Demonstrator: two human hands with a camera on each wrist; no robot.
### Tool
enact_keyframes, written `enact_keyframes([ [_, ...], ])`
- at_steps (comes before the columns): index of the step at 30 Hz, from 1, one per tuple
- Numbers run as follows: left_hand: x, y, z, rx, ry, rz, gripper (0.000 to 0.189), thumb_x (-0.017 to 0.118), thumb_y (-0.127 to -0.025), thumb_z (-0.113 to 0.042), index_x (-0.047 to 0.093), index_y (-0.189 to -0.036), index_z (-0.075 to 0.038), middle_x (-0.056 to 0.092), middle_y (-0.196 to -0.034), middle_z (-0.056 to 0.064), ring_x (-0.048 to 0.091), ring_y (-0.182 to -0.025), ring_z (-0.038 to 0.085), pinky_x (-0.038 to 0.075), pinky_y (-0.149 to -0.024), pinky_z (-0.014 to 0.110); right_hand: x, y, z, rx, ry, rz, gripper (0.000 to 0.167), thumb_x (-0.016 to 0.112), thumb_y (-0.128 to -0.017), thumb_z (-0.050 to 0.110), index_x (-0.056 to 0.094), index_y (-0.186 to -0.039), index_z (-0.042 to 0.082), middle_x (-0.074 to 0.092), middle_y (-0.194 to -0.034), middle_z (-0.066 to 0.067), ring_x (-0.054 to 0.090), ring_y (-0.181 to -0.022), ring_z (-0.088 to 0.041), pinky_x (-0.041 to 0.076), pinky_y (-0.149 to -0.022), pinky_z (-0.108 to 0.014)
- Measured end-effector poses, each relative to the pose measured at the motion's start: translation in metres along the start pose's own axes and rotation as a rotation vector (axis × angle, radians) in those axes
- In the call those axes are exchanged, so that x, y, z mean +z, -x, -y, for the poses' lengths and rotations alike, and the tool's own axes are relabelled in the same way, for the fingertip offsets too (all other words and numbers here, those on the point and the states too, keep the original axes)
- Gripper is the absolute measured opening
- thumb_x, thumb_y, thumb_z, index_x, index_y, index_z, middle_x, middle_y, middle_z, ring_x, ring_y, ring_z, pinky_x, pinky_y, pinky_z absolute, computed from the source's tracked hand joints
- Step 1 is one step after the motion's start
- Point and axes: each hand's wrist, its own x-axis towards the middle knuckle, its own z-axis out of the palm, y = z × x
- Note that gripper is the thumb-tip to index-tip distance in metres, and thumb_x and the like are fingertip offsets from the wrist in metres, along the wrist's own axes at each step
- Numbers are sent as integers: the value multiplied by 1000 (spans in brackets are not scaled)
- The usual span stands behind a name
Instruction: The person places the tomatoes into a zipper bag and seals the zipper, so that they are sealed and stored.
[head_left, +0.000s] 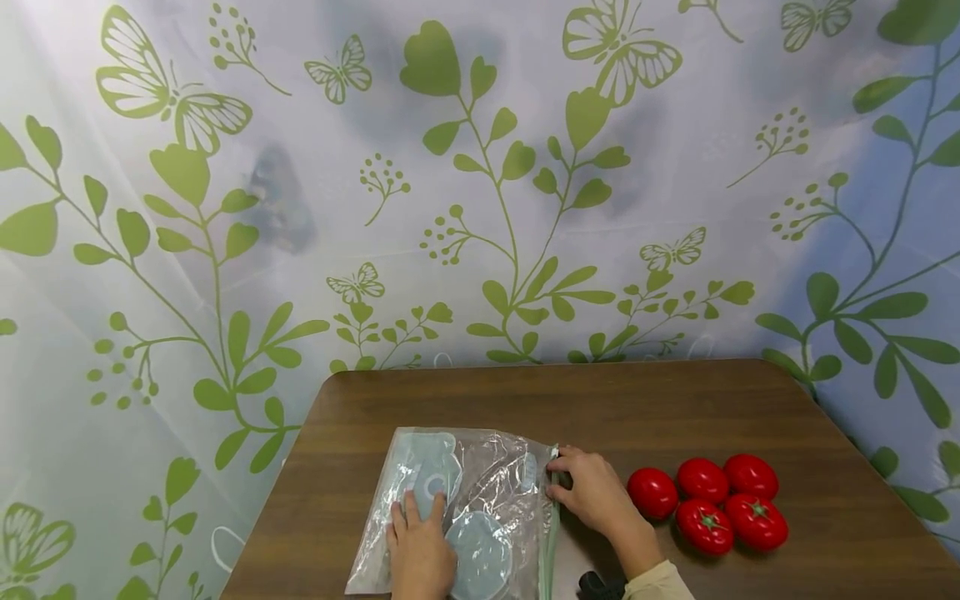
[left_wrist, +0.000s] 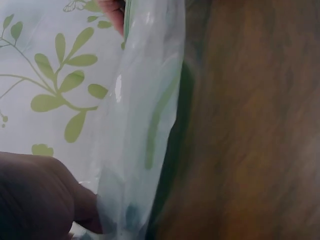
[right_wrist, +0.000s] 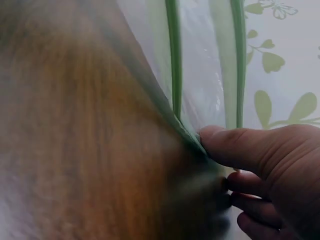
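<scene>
A clear zip bag (head_left: 491,454) lies on the table, holding a pale blue piece with a wavy edge (head_left: 442,450) and a round pale blue piece (head_left: 480,558). My left hand (head_left: 423,554) rests on the bag's left part, fingers extended over the wavy piece. With thumb and fingers my right hand (head_left: 596,492) pinches the top of the bag's green-striped opening edge (head_left: 550,546). In the right wrist view, the thumb presses where two green zip strips (right_wrist: 175,60) run down to the corner. The left wrist view shows the bag's plastic (left_wrist: 142,75) beside the left hand (left_wrist: 40,200).
Several red tomatoes (head_left: 705,527) sit in a cluster to the right of my right hand. A small black object (head_left: 596,586) shows by the right sleeve. Behind the brown wooden table (head_left: 540,396) hangs a leaf-and-butterfly patterned curtain (head_left: 487,250).
</scene>
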Motion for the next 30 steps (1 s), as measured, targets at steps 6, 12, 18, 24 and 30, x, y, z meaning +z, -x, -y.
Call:
enact_keyframes([
  [6,-12,-6,3,55,-55,-2,59,74,-80,0,71,-139,-6,53,-148,45,46,-139,72,42,-110,82,1,-2,4,6,30,-15,31,93,-85,23,86,-113,13,75,-137,-21,73,-125,-45,59,-105,-62],
  [12,-31,-4,-7,84,-76,50,53,86,-87,-18,73,-136,-6,62,-144,39,55,-133,69,48,-106,79,-2,-4,6,51,43,-9,30,94,-84,24,86,-113,16,76,-137,-18,74,-123,-45,59,-103,-62],
  [18,-43,0,-24,176,-18,98,47,85,-89,-22,75,-132,-4,71,-134,34,64,-124,64,52,-100,79,-2,-6,5,76,40,-16,31,95,-84,25,86,-113,18,77,-137,-15,74,-124,-43,59,-104,-62],
  [24,-43,10,-48,266,18,212,48,84,-92,-26,75,-132,-3,71,-135,31,67,-123,60,54,-100,76,0,-6,6,98,29,-32,31,96,-82,24,87,-111,18,78,-134,-14,75,-122,-41,60,-101,-61],
  [30,-15,14,-64,369,-92,238,51,85,-91,-38,75,-133,-12,75,-133,21,72,-117,52,61,-95,66,0,-5,7,139,31,-28,31,97,-80,24,87,-109,19,80,-129,-13,76,-116,-41,63,-95,-61],
])
